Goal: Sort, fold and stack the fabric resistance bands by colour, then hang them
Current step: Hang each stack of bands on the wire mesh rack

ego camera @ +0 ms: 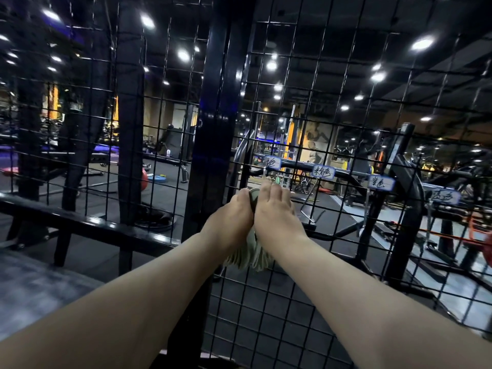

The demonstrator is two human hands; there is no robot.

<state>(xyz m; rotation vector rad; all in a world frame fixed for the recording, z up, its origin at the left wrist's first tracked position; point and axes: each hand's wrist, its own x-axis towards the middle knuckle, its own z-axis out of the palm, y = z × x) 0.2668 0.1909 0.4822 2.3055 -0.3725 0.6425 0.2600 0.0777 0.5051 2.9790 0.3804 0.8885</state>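
Bands between left hand, right hand

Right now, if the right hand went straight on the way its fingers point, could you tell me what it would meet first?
Most likely the black wire grid panel, just beyond the fingertips of the right hand, near the leftmost white handwritten label; depth is unclear, so it may already touch.

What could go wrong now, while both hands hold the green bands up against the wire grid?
1. The green bands fan out loose below the left hand and right hand, so some loops may slip out and fall.
2. The labels sit close together in a row on the wire grid, so the bands could end up under the wrong one.
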